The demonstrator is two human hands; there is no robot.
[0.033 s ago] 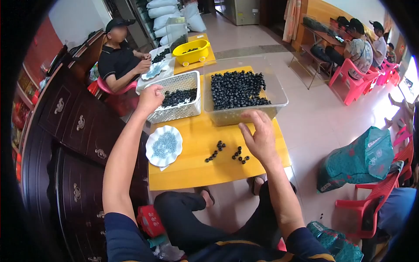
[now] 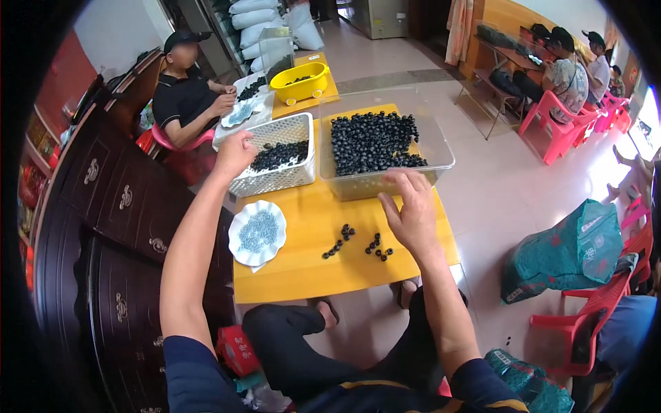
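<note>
I've got the left hand (image 2: 236,155) over the left rim of the white basket (image 2: 282,180), upper left of centre, fingers curled in; I can't tell whether that grip is clamped on anything. Over on the right, my right hand (image 2: 414,213) hangs by the near wall of the clear bin (image 2: 365,191), thumb and fingers apart, nothing visible between them; touching the wall or not, I can't say. And the black beads (image 2: 372,141)? Most are heaped in that bin at upper centre, with a patch of yellow desk (image 2: 303,279) showing through at its right side. A smaller lot of black pieces (image 2: 281,155) lies in the basket, and a few loose beads (image 2: 346,230) sit in two little clusters on the desk, centre of the frame. Blue pieces (image 2: 259,232) fill the middle of the scalloped plate (image 2: 277,256), left of centre. So, judging the count: some are in the basket, the bin's large heap remains, and plenty looks left to handle.
</note>
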